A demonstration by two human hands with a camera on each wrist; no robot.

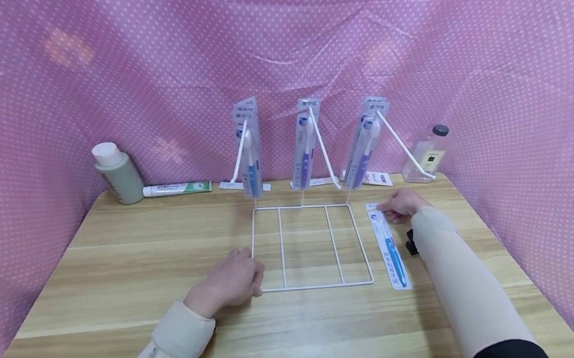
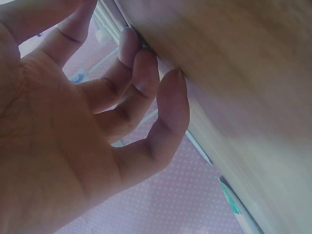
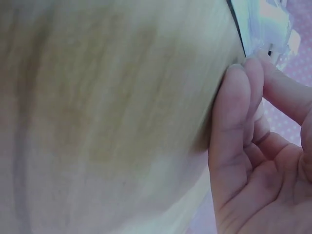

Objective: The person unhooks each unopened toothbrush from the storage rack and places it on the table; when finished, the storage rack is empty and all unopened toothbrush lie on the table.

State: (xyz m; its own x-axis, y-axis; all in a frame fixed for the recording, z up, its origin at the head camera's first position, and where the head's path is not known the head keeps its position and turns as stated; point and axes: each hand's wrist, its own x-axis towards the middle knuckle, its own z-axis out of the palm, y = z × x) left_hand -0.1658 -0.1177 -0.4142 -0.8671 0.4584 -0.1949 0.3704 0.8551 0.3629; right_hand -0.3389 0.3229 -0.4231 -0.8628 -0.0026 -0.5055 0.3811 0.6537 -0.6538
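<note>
A white wire display rack [image 1: 335, 242] stands mid-table, its three upright hooks hung with packaged toothbrushes [image 1: 306, 144]. At the rack's left front corner is my left hand [image 1: 231, 279], holding the frame's side wire. In the left wrist view, the curved lower fingers [image 2: 168, 105] rest against the tabletop; the thumb and index tips run out of the picture. My right hand [image 1: 402, 205] pinches the top end of a packaged blue toothbrush [image 1: 393, 255] lying right of the rack. The right wrist view has thumb and fingertips [image 3: 234, 87] together at the clear packaging [image 3: 251, 29].
Along the back edge lie a green-and-white toothpaste tube [image 1: 178, 188] and a flat carton [image 1: 378, 178]. A white-capped bottle [image 1: 122, 175] stands back left, a clear black-capped bottle [image 1: 426, 157] back right. Pink dotted cloth [image 1: 276, 45] surrounds the table.
</note>
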